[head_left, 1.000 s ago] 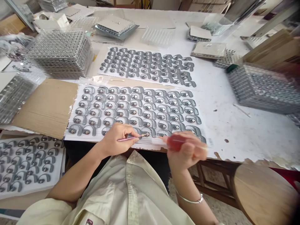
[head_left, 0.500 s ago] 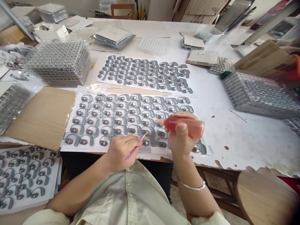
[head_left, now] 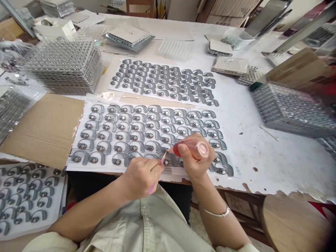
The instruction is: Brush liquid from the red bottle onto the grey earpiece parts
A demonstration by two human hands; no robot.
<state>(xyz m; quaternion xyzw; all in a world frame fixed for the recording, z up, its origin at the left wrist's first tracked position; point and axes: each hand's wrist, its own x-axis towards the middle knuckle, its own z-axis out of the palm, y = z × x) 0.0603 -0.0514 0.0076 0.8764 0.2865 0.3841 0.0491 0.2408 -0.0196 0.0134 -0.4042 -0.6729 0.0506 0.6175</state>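
- Left hand [head_left: 140, 178]: fingers pinch a pink stick [head_left: 152, 189], its tip at a grey ear-hook piece [head_left: 166, 161], front rows.
- Right hand [head_left: 194, 162]: fingers wrap a pink squeeze bottle [head_left: 202, 150], nozzle beside the tip.
- White sheet [head_left: 70, 167]: rows fill it; treated pieces cannot be told from untreated.

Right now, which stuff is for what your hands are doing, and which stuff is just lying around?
For the job: left hand, pink-handled tool, right hand, reddish squeeze bottle, grey hook-shaped parts.
Just lying about: stacked clear trays, cardboard sheet.
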